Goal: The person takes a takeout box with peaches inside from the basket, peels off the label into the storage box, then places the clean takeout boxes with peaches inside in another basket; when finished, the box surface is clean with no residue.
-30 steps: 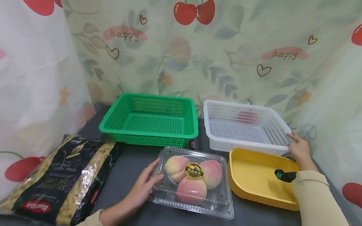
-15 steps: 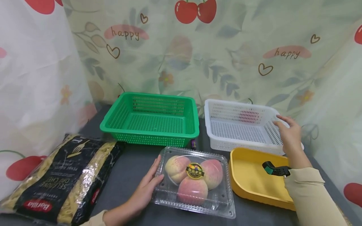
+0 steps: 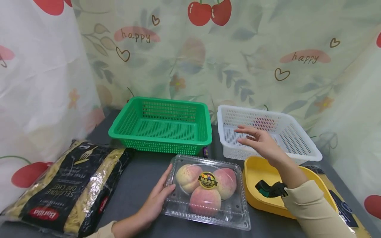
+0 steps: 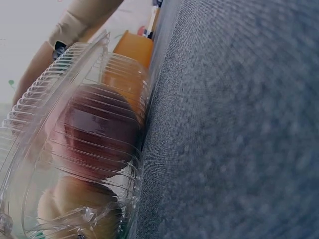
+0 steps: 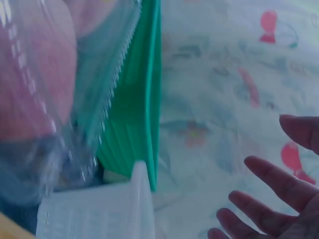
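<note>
1. Touching the left side of a clear plastic box [image 3: 229, 216], the left hand [image 3: 153, 201] has its fingers laid straight along that edge and the thumb near the upper rim; it is not clenched around the box.
2. The box lies at the near middle of a dark table [image 3: 146, 165], its ridged lid on, with three pink-and-yellow peaches [image 3: 205, 202] inside and a round black-and-gold label [image 3: 207, 180] on top.
3. The right hand [image 3: 262, 143] is released and holds nothing; in the head view it hangs in front of the white basket [image 3: 233, 152], above the far edge of a yellow tray [image 3: 253, 185]. The right wrist view shows its fingers spread apart.
4. The tray sits just right of the box, partly covered by the right forearm and its cream sleeve [image 3: 309, 201]; a black strap [image 3: 276, 189] circles the wrist.
5. At the far side, a green basket [image 3: 160, 143] stands left of the white one, with a small purple-wrapped item [image 3: 205, 152] by its near right corner.
6. A black pasta bag [image 3: 59, 188] with a red logo lies at the near left; part of another package [image 3: 342, 205] shows at the near right, beyond the tray.
7. Printed cloth [image 3: 178, 49] with cherries and "happy" lettering hangs behind everything.
</note>
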`<state>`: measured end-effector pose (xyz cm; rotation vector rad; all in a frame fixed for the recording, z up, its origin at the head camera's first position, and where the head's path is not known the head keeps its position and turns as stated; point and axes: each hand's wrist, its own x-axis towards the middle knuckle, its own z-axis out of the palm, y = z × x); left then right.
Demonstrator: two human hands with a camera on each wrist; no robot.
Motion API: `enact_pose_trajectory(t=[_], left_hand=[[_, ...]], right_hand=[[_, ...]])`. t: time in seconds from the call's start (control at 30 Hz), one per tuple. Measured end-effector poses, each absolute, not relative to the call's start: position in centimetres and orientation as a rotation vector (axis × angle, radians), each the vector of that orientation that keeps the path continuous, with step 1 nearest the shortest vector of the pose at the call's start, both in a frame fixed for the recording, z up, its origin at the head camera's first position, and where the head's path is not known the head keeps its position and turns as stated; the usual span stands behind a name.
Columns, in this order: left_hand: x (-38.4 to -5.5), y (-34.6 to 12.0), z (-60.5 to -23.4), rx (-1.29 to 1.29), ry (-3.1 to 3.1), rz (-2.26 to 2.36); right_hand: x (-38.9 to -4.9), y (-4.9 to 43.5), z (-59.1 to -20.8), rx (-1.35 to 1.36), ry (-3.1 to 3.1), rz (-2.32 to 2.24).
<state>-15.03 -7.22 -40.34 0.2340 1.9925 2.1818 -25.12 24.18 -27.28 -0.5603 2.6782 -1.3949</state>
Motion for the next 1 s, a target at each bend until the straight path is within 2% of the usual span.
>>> enact_pose_trajectory(t=[0.47,1.0], left_hand=[[-14.8,-7.2,-40.4,0.220,2.028,2.176],[-14.9,-7.2,-40.3,0.257,2.031,2.158]], right_hand=[[-23.7,18.4,-29.2,-0.999,2.551,-1.089],[-24.2,14.9,-30.8,-1.034,2.230,-0.807]])
